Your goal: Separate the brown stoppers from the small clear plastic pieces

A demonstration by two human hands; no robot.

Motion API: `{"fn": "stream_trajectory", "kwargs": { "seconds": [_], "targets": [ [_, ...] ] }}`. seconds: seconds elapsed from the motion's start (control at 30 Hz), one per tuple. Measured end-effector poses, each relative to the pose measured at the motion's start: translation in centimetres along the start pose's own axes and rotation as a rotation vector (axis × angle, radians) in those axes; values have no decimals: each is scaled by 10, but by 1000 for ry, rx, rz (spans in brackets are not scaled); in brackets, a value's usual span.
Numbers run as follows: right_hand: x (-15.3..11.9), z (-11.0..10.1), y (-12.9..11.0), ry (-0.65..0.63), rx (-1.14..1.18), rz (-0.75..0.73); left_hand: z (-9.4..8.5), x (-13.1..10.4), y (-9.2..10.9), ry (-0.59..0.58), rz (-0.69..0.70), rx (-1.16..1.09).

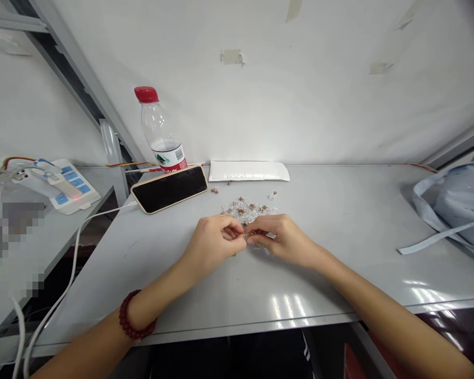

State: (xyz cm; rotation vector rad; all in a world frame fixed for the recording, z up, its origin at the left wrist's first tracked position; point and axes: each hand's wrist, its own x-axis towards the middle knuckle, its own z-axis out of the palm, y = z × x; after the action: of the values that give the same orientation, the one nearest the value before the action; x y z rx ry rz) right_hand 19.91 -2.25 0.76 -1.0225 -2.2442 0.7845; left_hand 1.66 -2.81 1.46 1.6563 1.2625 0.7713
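Note:
Both hands meet over the grey table, fingertips close together. My left hand (217, 239), its wrist in a red bead bracelet (132, 316), is closed with thumb and index finger pinched. Opposite it, my right hand (278, 237) pinches in the same way. Between the fingertips is something small and clear, too small to name. Just beyond the hands lies a pile of small clear plastic pieces (248, 209) mixed with brown bits. One clear piece with a brown end (273, 195) lies apart to the right of the pile.
A phone (171, 189) on a white cable leans against a red-capped water bottle (158, 126) at back left. A white packet (248, 171) lies along the wall. At far left is a power strip (75, 184); at far right, a light blue cloth bag (458, 205).

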Motion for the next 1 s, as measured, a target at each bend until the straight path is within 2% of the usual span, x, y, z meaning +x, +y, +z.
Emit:
{"fn": "stream_trajectory", "kwargs": {
  "seconds": [0.1,0.27,0.37,0.47,0.7,1.0],
  "targets": [
    [0,2,2,11,-112,-88,2,-1,0,45,87,112],
    [-1,1,11,63,-238,-77,-9,3,-6,79,100,254],
    [-1,-1,17,84,-297,-87,-19,7,-10,-62,176,439],
    [0,1,19,47,-351,-115,-24,8,-14,-182,291,583],
    [-3,-4,11,-8,-387,-97,-22,2,-15,-408,338,577],
    [-7,-8,2,-213,-447,-105,-27,7,-15,-371,309,612]
  ]
}}
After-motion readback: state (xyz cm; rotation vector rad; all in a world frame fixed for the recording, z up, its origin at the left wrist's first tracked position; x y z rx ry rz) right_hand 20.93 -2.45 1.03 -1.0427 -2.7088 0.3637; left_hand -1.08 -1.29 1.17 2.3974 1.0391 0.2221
